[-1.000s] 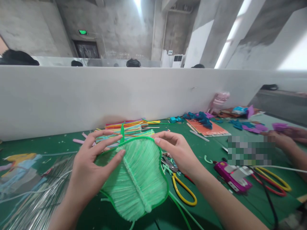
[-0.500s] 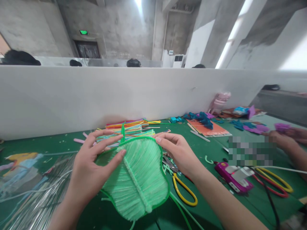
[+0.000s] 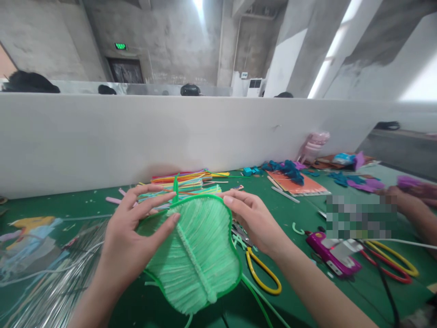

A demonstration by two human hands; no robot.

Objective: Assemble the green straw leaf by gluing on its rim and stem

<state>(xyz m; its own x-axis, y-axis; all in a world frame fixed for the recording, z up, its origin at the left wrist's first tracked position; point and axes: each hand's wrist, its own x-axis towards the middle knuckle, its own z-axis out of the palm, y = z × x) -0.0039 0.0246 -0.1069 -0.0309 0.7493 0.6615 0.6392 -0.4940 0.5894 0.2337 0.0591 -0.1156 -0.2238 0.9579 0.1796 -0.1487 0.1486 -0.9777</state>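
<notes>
Green leaf-shaped craft piece [image 3: 196, 255], fuzzy and finely ribbed like rows of pipe cleaners, edged in darker green wire, held just above the green table [image 3: 290, 282] at centre foreground between both hands. Far left: crinkled clear plastic wrap [image 3: 44, 278] and a yellow-and-blue printed packet [image 3: 30, 228] lying flat. Next, left hand [image 3: 131, 239], fingers spread wide and laid flat over the leaf's left half, thumb pressing near the raised central rib. Long axis of the leaf running from the stem at the top, away from the body, down to the ragged fringe nearest the camera, rib tilted slightly to the right. Behind the leaf, near the white partition [image 3: 102, 141], a loose stack of multicoloured pipe cleaners [image 3: 184, 182]. Right hand [image 3: 254, 221], fingers loosely curled, fingertips pinching the leaf's upper right rim; both hands about equally near, one to each side. Just beside the right wrist, yellow-handled scissors [image 3: 262, 273] flat on the table. Further right, an orange sheet [image 3: 298, 182] with teal fuzzy scraps, a pink bottle [image 3: 312, 146], a magenta glue gun [image 3: 332, 255], then another person's hand [image 3: 409, 207] among purple scraps at the edge.
</notes>
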